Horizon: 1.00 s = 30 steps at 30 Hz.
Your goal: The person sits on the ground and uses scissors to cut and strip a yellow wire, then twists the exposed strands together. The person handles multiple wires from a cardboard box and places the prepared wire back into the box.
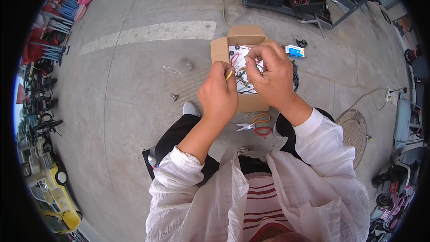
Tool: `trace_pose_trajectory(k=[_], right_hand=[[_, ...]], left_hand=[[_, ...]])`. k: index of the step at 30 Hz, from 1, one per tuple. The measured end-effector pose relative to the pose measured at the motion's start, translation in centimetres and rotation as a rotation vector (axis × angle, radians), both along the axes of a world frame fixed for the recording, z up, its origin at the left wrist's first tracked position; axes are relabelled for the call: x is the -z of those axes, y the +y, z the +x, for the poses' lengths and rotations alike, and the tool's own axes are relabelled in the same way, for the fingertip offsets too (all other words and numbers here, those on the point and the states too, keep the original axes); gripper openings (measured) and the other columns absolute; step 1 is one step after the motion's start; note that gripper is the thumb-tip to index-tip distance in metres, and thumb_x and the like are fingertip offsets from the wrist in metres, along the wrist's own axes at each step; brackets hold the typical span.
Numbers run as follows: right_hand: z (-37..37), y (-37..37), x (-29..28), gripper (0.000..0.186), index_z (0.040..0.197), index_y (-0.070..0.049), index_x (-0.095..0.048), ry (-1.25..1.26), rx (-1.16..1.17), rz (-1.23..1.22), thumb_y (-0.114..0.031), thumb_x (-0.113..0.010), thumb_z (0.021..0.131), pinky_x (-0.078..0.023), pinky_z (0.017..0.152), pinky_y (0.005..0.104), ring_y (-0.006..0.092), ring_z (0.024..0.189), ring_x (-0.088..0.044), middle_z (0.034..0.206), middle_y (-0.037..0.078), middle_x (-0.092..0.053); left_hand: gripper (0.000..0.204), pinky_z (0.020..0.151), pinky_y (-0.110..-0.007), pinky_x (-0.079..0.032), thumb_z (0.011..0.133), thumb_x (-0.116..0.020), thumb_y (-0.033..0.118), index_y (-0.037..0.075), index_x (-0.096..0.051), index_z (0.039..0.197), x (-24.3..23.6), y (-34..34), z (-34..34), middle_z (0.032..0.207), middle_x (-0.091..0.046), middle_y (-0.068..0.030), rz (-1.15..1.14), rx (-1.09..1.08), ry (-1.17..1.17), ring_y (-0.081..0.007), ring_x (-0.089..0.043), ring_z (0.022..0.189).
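My left hand (218, 93) is closed, pinching a short yellow wire-like piece (229, 75) between thumb and fingers. To its right, my right hand (273, 75) is curled with thumb and index finger together; what it holds, if anything, is too small to make out. Both hands are raised over an open cardboard box (251, 104). Inside, on a white bottom, lie coloured wires (242, 79) and small black round parts (237, 47); my hands hide some of the contents. Scissors (255, 127) with one orange and one red handle lie on the ground between my feet.
A blue and white small box (294, 51) stands right of the cardboard box. Left lie a small dark part (174, 96) and a clear crumpled item (187, 64). A metal rack (286, 0) is ahead, a manhole cover (351, 130) at right. Parked vehicles line both sides.
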State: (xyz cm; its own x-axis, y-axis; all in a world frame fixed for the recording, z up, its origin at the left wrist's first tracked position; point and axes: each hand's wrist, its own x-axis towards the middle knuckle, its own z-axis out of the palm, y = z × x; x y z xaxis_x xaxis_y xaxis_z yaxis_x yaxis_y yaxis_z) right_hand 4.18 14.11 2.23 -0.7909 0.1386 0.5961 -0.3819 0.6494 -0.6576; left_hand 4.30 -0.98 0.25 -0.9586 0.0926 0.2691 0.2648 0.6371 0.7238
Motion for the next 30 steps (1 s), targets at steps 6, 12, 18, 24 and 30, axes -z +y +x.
trace_pose_trajectory(k=[6,12,18,24,30], right_hand=[[-2.9,7.4,-2.5,0.009,0.086,-0.006,-0.066,0.084,0.309,0.220,-0.007,-0.072,0.080,-0.050,0.073,0.0390,0.0268,0.079,-0.060,0.087,0.008,-0.062],[-1.3,3.9,-0.7,0.008,0.087,-0.009,-0.066,-0.097,-0.288,0.325,-0.010,-0.071,0.081,-0.049,0.080,0.0403,0.0277,0.088,-0.059,0.088,0.005,-0.061],[-0.8,1.8,-0.3,0.011,0.087,-0.009,-0.066,-0.064,-0.271,0.278,-0.014,-0.073,0.079,-0.050,0.081,0.0391,0.0264,0.088,-0.060,0.088,0.005,-0.060],[-0.8,1.3,-0.1,0.010,0.084,-0.010,-0.066,-0.029,-0.240,0.296,-0.013,-0.073,0.078,-0.050,0.080,0.0393,0.0262,0.086,-0.060,0.087,0.004,-0.061],[-0.5,0.7,-0.2,0.010,0.089,-0.008,-0.068,-0.111,-0.239,0.080,-0.011,-0.073,0.080,-0.049,0.080,0.0377,0.0256,0.086,-0.062,0.090,0.004,-0.063]], left_hand=[[0.014,0.067,-0.036,-0.049,0.101,-0.059,0.019,0.005,-0.060,0.100,2.6,-2.8,-2.3,0.088,-0.069,-0.0072,0.464,-0.051,-0.231,-0.0175,-0.060,0.068],[0.010,0.043,-0.022,-0.026,0.103,-0.055,0.015,0.009,-0.057,0.096,-0.4,-2.4,-2.2,0.097,-0.069,-0.0082,0.943,0.065,-0.725,-0.0023,-0.035,0.048],[0.009,0.039,-0.021,-0.022,0.104,-0.056,0.016,0.009,-0.056,0.099,-0.2,-1.3,-1.6,0.097,-0.070,-0.0098,1.016,0.173,-0.823,-0.0018,-0.031,0.044],[0.007,0.040,-0.021,-0.022,0.103,-0.057,0.016,0.009,-0.056,0.099,-0.4,-1.5,-1.5,0.088,-0.067,-0.0050,1.029,0.202,-0.835,-0.0018,-0.031,0.045],[0.008,0.051,-0.024,-0.035,0.101,-0.060,0.014,0.007,-0.059,0.098,0.1,-1.6,-1.3,0.081,-0.060,0.0002,0.672,0.198,-0.509,-0.0047,-0.043,0.059]])
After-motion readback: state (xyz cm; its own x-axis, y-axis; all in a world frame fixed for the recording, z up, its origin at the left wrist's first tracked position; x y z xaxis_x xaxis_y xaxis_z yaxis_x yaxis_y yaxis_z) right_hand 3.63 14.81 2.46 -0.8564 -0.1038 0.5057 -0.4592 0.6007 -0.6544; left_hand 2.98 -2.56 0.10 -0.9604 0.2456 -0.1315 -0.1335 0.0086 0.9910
